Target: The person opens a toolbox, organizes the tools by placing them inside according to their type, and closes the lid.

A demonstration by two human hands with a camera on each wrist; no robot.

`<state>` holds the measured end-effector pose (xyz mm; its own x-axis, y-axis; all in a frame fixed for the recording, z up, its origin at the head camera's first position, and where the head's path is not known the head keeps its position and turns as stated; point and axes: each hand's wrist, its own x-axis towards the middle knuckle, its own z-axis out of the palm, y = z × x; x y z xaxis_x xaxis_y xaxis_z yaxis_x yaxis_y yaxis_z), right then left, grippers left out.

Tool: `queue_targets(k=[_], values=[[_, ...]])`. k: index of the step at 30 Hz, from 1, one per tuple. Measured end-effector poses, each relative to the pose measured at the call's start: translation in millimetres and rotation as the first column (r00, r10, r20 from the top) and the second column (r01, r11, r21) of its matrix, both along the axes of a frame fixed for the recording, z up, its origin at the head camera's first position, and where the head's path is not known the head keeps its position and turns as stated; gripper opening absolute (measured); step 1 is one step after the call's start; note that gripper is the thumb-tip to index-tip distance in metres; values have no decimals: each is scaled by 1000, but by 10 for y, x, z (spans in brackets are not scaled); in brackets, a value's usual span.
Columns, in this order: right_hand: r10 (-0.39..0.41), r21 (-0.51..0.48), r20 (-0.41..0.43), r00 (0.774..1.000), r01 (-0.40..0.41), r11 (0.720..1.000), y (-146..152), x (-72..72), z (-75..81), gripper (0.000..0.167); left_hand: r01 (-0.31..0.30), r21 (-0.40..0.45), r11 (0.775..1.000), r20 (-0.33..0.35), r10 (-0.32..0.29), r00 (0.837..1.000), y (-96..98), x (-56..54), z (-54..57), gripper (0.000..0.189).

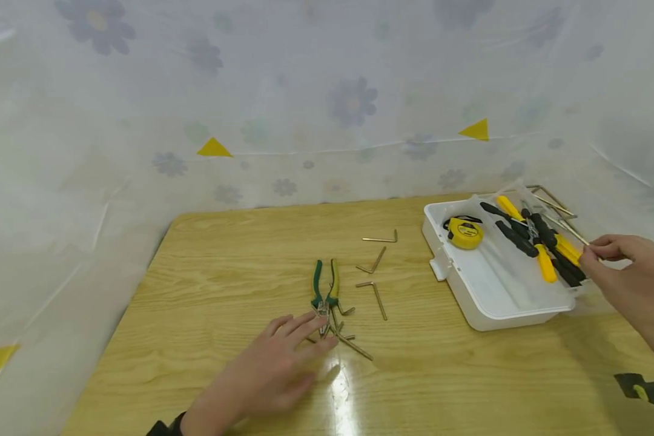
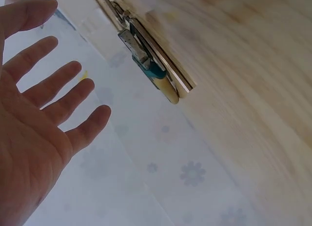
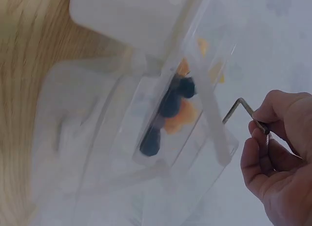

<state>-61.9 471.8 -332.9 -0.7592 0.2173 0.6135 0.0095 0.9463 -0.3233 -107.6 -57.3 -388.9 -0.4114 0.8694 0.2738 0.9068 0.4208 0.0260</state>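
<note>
My right hand [image 1: 632, 263] pinches an L-shaped hex key [image 3: 247, 108] between thumb and fingertips, just off the right side of the white toolbox [image 1: 460, 290]. The key's bent end shows in the right wrist view. On the left, my left hand [image 1: 272, 366] has its fingers spread and grips nothing, as the left wrist view also shows. Its fingertips overlap the jaws of a pair of green-and-yellow pliers [image 1: 317, 281] in the head view. Several hex keys [image 1: 356, 349] lie around those jaws, partly hidden by the hand.
Three more hex keys [image 1: 380, 301] lie in a column between pliers and toolbox. Inside the box are a yellow tape measure [image 1: 465, 234] and several yellow-and-black handled tools [image 1: 545, 263]. Beyond its right side, more hex keys [image 1: 558, 206] rest near the translucent lid [image 3: 68, 99].
</note>
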Motion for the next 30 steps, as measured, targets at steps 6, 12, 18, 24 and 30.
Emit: queue_targets(k=[6,12,18,24,30], values=[[-75,-127,106,992,88,988,263,-35,-14,9,5,9,1000,-25,-5,1000,40,33,-18,59],[-93,-121,197,976,118,986,407,-147,-1,13,-4,6,1000,-15,4,1000,23,42,-25,61],[-125,-65,309,943,152,986,484,-254,23,19,-7,20,1000,-7,7,1000,-1,38,-42,61],[-133,6,364,922,140,990,524,-361,51,20,-13,19,1000,-11,13,1000,-14,22,-40,63],[-130,87,284,950,110,990,491,-317,44,32,-24,4,1000,-14,24,1000,-25,12,-28,63]])
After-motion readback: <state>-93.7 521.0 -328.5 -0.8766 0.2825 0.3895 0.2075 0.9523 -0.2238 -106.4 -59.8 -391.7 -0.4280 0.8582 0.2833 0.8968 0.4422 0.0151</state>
